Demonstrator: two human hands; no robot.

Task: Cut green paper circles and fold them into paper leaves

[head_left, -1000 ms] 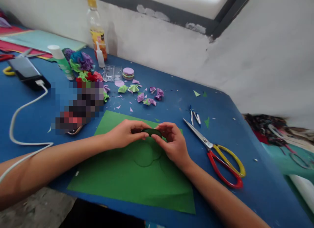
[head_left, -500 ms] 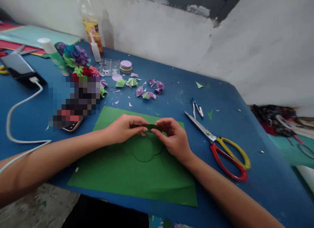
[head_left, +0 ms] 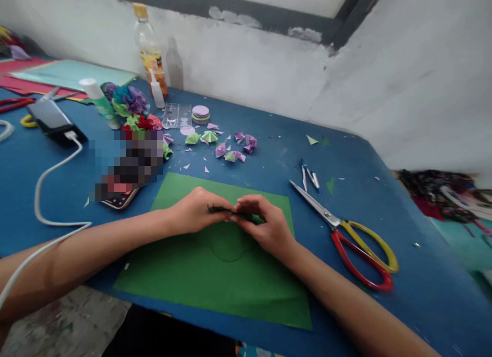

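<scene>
Both hands meet over a large green paper sheet (head_left: pixel 215 290) that lies flat on the blue table. Between the fingertips is a small piece of dark green paper (head_left: pixel 246 213), seen nearly edge-on and mostly covered by the fingers. My left hand (head_left: pixel 198 209) pinches its left end, thumb below and fingers above. My right hand (head_left: pixel 269 224) pinches it from the right, its fingertips touching those of the left. Below the hands, a drawn round outline shows on the sheet. Large scissors (head_left: pixel 332 221) with one red and one yellow handle lie right of the sheet.
A drawing compass (head_left: pixel 310 176) lies beyond the scissors. Folded paper pieces (head_left: pixel 234 156) and scraps are scattered behind the sheet. A phone (head_left: pixel 121 198), a white cable (head_left: pixel 38 193), a glue stick (head_left: pixel 100 103) and a bottle (head_left: pixel 151 55) stand or lie to the left.
My fingertips have come closer together on the green paper piece, which now shows less. The whole view has shifted slightly, so things appear a little lower.
</scene>
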